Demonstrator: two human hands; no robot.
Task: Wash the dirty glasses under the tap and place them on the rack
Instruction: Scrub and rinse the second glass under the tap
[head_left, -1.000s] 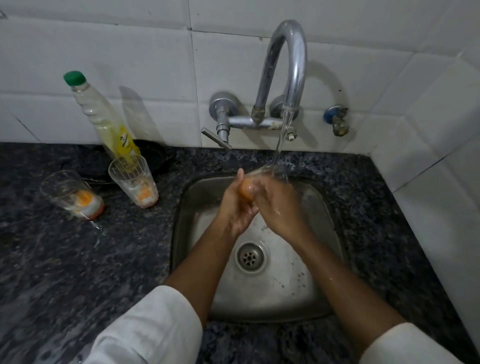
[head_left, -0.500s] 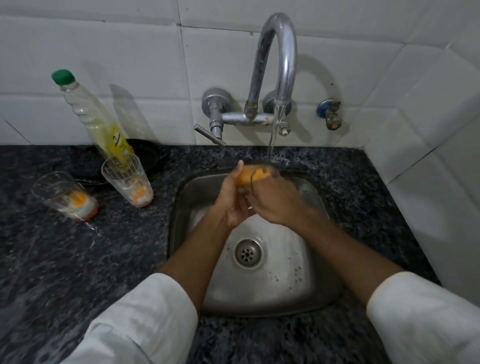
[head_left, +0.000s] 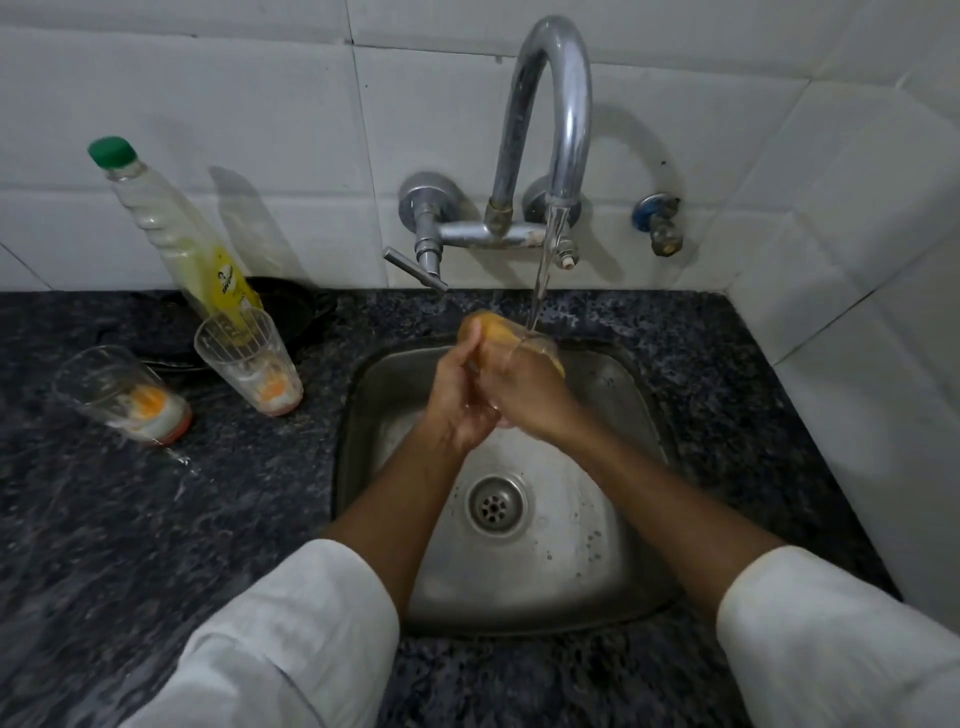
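Nearest the camera, two white sleeves are seen at the lower edge, and from them the bare forearms are stretched forward over the square stainless-steel sink, whose round drain lies between them. Above the far half of the basin the left hand and the right hand are brought together, touching, and both are curled round one clear drinking glass with orange residue. The glass is held on its side just beyond the knuckles, its long axis running roughly left to right and tilted; which end is the mouth cannot be told. The right hand is wrapped over its body and lies nearer the stream, while the left hand is closed on the left end. The thin stream of water is seen to strike the glass at its far right part, so the rinse appears to be under way, and the next turn of the glass would probably be made about that axis. Farther left, on the dark speckled stone worktop, two more dirty clear glasses with orange and white dregs are left standing, well apart from the hands. Behind them a green-capped bottle of yellow dish liquid is leant against the white tiled wall, from which the curved chrome tap projects. No rack is in view.
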